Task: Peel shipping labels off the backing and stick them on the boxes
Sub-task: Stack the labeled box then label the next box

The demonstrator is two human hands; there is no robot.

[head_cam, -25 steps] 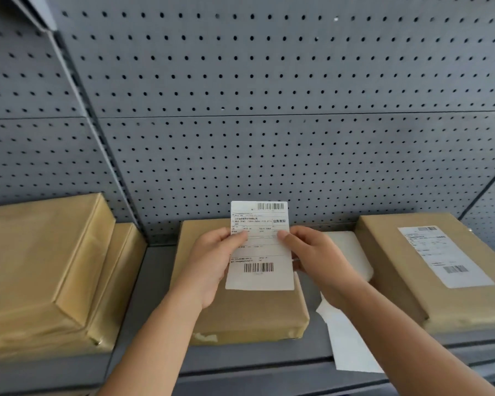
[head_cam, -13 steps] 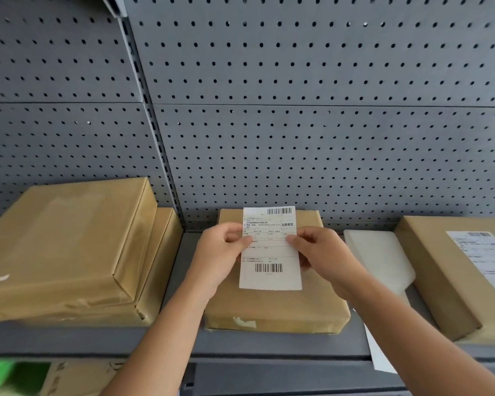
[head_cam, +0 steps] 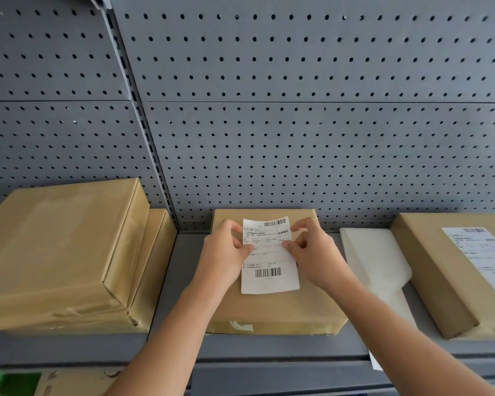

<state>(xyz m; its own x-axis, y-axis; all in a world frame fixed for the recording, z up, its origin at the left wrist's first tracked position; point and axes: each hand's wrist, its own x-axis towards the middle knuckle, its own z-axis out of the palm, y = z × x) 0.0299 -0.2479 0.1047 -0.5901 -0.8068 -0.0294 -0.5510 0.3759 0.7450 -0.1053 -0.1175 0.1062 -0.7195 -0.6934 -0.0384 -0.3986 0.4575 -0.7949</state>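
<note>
Two bare hands — left hand (head_cam: 226,254) and right hand (head_cam: 312,252) — each pinch a side edge of a white shipping label (head_cam: 269,255) over a brown box (head_cam: 272,307) on a grey shelf (head_cam: 269,347).

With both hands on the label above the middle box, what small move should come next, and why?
Probably lower the label flat onto the middle box and press it down. The left hand and right hand pinch its side edges, it sits roughly square over the box's bare top, and the right box already carries one. Whether it already touches the cardboard I cannot tell.
</note>
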